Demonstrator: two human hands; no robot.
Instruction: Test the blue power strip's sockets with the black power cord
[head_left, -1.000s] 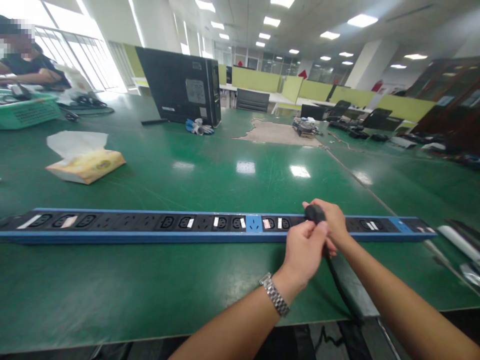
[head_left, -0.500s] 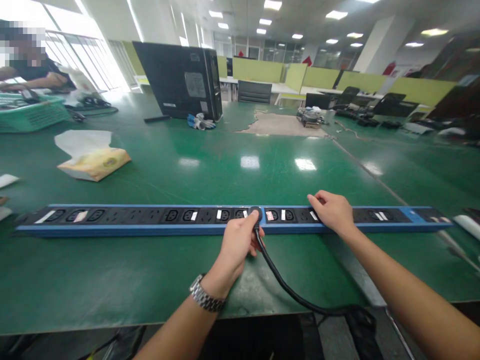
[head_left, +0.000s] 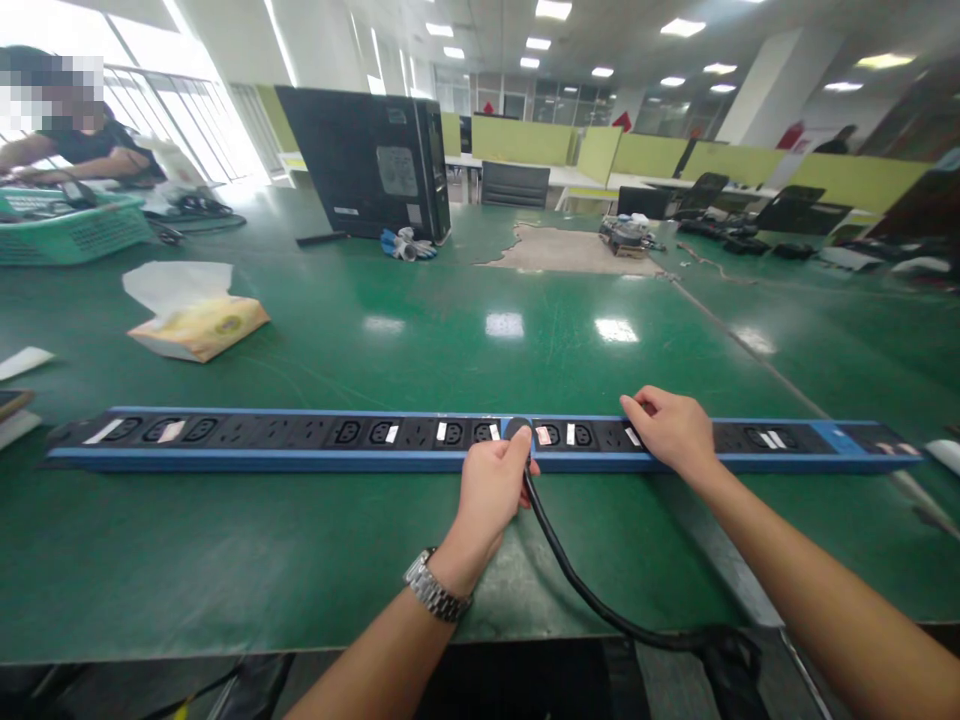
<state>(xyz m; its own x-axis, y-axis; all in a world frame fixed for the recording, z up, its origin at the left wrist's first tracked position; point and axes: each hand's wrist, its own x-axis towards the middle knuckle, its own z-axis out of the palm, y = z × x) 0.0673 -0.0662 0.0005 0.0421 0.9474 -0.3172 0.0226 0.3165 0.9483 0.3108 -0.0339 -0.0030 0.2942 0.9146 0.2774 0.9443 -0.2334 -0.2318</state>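
Observation:
A long blue power strip (head_left: 300, 455) with several black sockets lies across the green table (head_left: 450, 340) in front of me. My left hand (head_left: 491, 490), with a metal watch on the wrist, grips a black plug (head_left: 516, 428) pressed at the strip's blue middle socket. The plug's black cable (head_left: 592, 600) curves down to the right and off the table's front edge. My right hand (head_left: 671, 430) rests flat on the strip to the right of the plug, fingers on the sockets, holding nothing.
A tissue pack (head_left: 196, 325) lies at the left. A black computer tower (head_left: 375, 165) stands at the back with a cable bundle (head_left: 409, 245) beside it. A person sits far left by a green basket (head_left: 71, 230). White objects lie at both table ends.
My left hand carried the plug left from beside the right hand to the strip's middle socket. The right hand let go of the plug and now lies on the strip.

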